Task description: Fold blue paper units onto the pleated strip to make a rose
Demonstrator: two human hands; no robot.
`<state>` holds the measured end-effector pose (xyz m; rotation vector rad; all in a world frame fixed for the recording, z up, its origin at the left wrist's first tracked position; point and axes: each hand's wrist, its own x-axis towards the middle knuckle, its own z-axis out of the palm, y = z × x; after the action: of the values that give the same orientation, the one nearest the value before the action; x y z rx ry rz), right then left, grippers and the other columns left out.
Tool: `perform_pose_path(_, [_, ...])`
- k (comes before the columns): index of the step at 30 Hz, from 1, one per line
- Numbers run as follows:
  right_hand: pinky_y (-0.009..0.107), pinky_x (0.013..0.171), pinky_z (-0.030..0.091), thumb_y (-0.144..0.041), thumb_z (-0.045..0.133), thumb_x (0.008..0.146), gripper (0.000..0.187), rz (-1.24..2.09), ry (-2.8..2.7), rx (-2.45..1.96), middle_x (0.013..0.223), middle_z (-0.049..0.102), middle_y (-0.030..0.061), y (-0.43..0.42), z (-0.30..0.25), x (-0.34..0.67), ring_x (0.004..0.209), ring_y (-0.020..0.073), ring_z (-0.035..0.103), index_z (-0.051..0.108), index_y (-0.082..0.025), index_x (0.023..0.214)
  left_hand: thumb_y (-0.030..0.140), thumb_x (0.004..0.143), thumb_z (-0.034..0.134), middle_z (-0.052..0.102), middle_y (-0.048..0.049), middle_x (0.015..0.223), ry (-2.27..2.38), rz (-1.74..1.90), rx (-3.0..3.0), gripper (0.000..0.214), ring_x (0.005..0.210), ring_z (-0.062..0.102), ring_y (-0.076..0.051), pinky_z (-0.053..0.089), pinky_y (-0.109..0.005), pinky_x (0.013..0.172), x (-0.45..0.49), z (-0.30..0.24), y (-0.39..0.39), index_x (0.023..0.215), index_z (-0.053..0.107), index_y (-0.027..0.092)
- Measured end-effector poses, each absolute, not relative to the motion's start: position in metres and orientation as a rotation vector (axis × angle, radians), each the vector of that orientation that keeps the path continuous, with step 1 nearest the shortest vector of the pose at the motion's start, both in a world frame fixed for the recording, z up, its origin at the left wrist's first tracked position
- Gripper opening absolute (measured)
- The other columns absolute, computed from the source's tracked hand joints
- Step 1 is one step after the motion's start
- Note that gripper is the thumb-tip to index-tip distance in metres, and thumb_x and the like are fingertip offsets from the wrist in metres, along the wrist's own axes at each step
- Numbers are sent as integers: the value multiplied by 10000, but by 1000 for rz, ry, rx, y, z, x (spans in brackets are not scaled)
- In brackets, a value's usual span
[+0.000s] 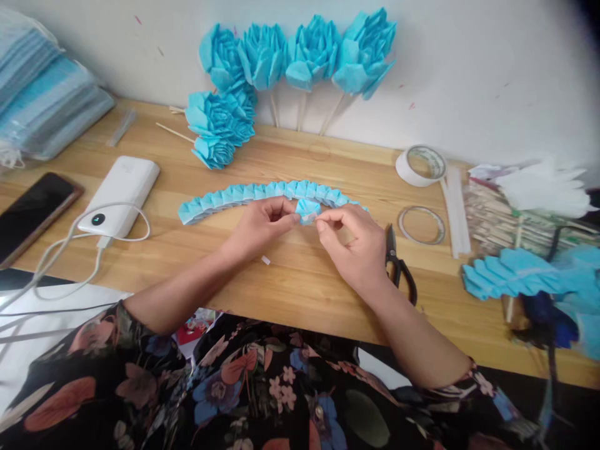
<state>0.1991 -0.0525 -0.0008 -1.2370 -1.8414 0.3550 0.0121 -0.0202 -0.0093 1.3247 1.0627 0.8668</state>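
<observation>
Blue paper petal (pixel 307 209), small and folded, is held just above the wooden table (pixel 300 281) near its middle, between both hands and just in front of a long curved strip of overlapping blue petals (pixel 225 197) that lies flat on the wood. The left hand (pixel 262 225) has thumb and fingers pinched together on the petal's left side; the right hand (pixel 356 244) pinches its lower right edge between thumb and forefinger, the other fingers curled under. A tiny white scrap (pixel 266 260) lies on the table below the left hand. Black scissors (pixel 398 265) lie just beside the right wrist, with a thin tape ring (pixel 422 225) and a thicker white tape roll (pixel 420 165) behind them; the print on the roll's inner core is too blurred to read. Four blue paper flowers (pixel 312 53) on sticks lean against the wall, and more flowers (pixel 220 122) lie on the table to their left. At the left sit a white power bank (pixel 119 197) with a cable plugged in and a round button lit, a dark phone (pixel 32 215) with its screen off, and a stack of blue sheets (pixel 42 100).
</observation>
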Motion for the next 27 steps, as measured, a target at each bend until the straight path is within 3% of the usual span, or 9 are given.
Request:
perform_pose_path(6, [353,746,464,-153,607,896,126,233,-1924,-1227,784,740,7,-49,-9,198,742,178,656,707,-228,874,336,805,658,587,16,690,1035,850,1329,199,635,496,-95,389,-244,628,13,-8,-21,743,603,156])
perform_pose_path(13, [347,722,457,-161,648,873,86,204,-1939,-1218,738,722,5,-49,-10,196,709,176,649,701,-214,831,325,805,674,610,8,672,978,854,1411,189,632,505,-97,384,-248,626,13,-11,-21,742,642,150])
perform_pose_path(27, [344,736,468,-170,609,890,136,486,-1859,-1271,724,690,5,-51,-7,197,713,161,617,715,-212,816,299,805,681,589,19,641,966,895,1432,164,586,455,-82,348,-237,577,13,-11,-21,736,670,150])
